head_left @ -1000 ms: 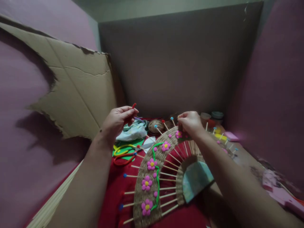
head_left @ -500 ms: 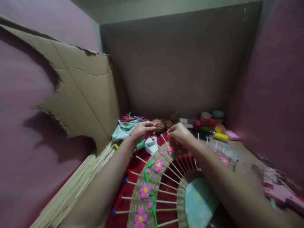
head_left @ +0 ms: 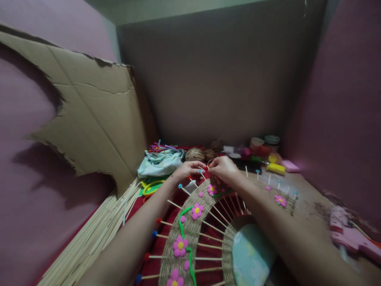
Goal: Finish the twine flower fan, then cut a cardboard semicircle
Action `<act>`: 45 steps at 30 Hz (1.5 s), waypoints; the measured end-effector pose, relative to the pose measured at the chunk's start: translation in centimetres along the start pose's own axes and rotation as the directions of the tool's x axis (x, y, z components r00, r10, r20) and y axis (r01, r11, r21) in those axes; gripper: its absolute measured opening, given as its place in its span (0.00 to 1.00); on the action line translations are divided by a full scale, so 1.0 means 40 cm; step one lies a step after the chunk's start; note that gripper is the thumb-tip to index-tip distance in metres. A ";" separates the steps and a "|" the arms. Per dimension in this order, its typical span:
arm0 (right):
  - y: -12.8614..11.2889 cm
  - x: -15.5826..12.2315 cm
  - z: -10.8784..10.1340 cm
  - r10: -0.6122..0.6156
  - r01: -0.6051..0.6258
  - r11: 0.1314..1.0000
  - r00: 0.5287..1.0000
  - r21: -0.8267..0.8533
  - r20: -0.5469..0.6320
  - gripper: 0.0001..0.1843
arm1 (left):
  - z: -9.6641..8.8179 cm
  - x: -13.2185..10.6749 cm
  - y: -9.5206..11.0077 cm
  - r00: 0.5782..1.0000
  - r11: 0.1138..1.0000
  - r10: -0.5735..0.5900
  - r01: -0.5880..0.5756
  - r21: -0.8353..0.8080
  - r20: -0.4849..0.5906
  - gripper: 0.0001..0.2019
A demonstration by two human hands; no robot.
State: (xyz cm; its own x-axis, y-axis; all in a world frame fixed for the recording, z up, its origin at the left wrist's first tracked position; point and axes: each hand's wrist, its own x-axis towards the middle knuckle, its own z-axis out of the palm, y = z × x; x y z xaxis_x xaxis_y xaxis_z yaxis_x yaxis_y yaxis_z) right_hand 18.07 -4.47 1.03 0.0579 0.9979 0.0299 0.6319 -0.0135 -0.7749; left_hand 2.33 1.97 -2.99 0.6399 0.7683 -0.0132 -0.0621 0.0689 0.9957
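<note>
A twine-woven, fan-shaped piece [head_left: 198,226] with thin wooden sticks [head_left: 208,246] radiating through it lies below my hands. Pink clay-like flowers [head_left: 180,246] with yellow centres and green vines decorate its band, and many stick ends carry small red or blue tips. At the far edge, my left hand [head_left: 192,171] is closed, its fingertips pinching a small red piece [head_left: 207,167] against a stick's end. My right hand [head_left: 223,169] is closed as well, pinching that same stick end from the other side. The fingers partly hide the contact.
Loose sticks [head_left: 89,234] lie at the left beneath torn cardboard [head_left: 98,115]. Patterned cloth [head_left: 160,162] and twine balls [head_left: 195,154] sit behind. To the right are a yellow packet [head_left: 276,169], tubs [head_left: 272,141] and a pink glue gun [head_left: 348,234].
My left hand has moved right with the red piece, and its fingertips now meet those of my right hand at the stick's end. The view has shifted slightly.
</note>
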 end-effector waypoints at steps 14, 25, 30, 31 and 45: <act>0.008 -0.007 0.012 -0.030 0.032 0.999 0.996 0.012 -0.082 0.10 | 0.008 0.006 -0.023 0.999 0.991 -0.038 0.040 -0.128 0.023 0.15; 0.014 -0.003 0.024 -0.035 0.038 0.999 0.987 0.016 -0.159 0.07 | 0.014 0.010 -0.036 0.998 0.982 -0.070 0.067 -0.174 -0.010 0.16; 0.022 -0.002 0.031 -0.061 0.063 0.998 0.977 0.004 -0.206 0.08 | 0.010 0.007 -0.029 0.998 0.984 -0.067 0.064 -0.166 -0.009 0.15; 0.024 -0.001 0.033 -0.065 0.067 0.998 0.975 0.002 -0.212 0.08 | 0.010 0.007 -0.029 0.998 0.984 -0.066 0.064 -0.166 -0.009 0.15; 0.025 -0.007 0.040 -0.070 0.060 0.997 0.971 -0.049 -0.231 0.08 | 0.009 0.010 -0.035 0.998 0.981 -0.063 0.064 -0.185 0.011 0.15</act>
State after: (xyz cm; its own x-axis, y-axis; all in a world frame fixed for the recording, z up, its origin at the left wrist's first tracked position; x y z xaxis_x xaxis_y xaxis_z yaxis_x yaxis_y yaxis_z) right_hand 17.44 -4.68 -0.75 0.1903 0.9547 0.2289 0.6716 0.0434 -0.7396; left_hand 2.95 1.95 -4.35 0.6508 0.7555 -0.0751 -0.1619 0.2348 0.9585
